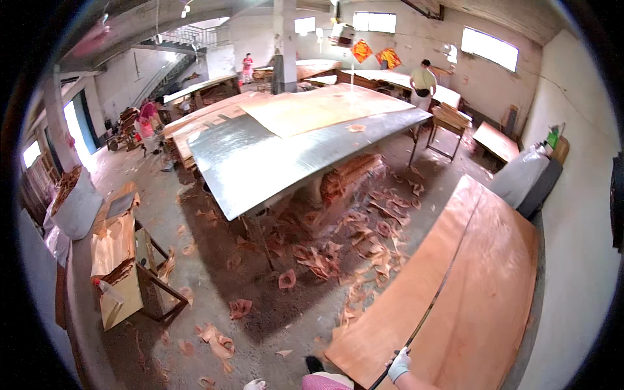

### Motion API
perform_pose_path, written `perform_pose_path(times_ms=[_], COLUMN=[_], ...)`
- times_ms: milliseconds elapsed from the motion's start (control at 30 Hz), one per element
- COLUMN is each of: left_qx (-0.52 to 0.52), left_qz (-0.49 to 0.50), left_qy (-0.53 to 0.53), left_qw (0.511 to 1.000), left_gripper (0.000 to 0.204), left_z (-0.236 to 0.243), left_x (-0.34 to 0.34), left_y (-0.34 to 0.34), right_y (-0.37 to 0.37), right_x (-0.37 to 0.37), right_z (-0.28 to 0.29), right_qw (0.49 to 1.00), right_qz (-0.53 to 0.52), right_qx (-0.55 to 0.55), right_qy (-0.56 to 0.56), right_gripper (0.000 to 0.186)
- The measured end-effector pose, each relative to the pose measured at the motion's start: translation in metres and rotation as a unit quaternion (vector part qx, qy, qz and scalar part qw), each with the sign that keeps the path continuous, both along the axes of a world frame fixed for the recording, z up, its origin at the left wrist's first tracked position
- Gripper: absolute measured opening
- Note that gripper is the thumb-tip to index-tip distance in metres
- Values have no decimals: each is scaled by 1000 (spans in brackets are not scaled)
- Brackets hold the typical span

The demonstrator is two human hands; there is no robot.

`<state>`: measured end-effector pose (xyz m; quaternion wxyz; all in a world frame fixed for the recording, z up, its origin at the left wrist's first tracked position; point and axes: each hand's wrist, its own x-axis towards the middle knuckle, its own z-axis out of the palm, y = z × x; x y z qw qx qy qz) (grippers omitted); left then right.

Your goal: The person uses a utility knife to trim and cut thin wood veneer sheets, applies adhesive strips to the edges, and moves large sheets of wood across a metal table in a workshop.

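Note:
My right hand (pixel 400 365), in a white glove, is closed around a long thin dark pole (pixel 431 304). The pole slants away from me over a large stack of reddish-brown wood veneer sheets (pixel 494 279) at the right; whether it touches the top sheet I cannot tell. At the lower edge, only a small part of my left hand (pixel 255 385) shows, also white-gloved, above the floor. Its fingers are mostly cut off by the picture's edge.
A metal-topped table (pixel 260 162) carrying a pale veneer sheet (pixel 325 107) stands ahead. Veneer scraps (pixel 318 260) litter the floor. Left is a small bench with veneer pieces (pixel 114 244). A white wall (pixel 575 195) runs along the right. One person (pixel 423 81) stands at a far table.

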<state>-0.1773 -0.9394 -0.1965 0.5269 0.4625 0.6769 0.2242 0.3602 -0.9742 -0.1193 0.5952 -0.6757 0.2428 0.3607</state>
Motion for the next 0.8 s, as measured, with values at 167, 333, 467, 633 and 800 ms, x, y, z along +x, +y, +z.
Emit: perform_pose_path(times_ms=[167, 333, 467, 633, 800], left_qx=[90, 137, 234, 394, 147], left_qz=[-202, -177, -91, -9, 26], left_qy=[154, 215, 248, 243, -70], left_qw=[963, 951, 936, 886, 986], left_gripper=[27, 28, 29, 24, 52], left_z=[15, 42, 57, 86, 166], left_x=[-24, -54, -82, -65, 38], left_y=[57, 169, 239, 379, 542], right_y=[165, 335, 429, 540, 631], right_x=[-28, -67, -86, -95, -164], right_z=[33, 90, 120, 141, 140], right_qw=[989, 986, 975, 961, 920], right_qz=[-25, 6, 82, 161, 282], right_qx=[142, 160, 195, 219, 273], right_qy=[-44, -53, -60, -54, 8], right_gripper=[46, 35, 33, 34, 40])
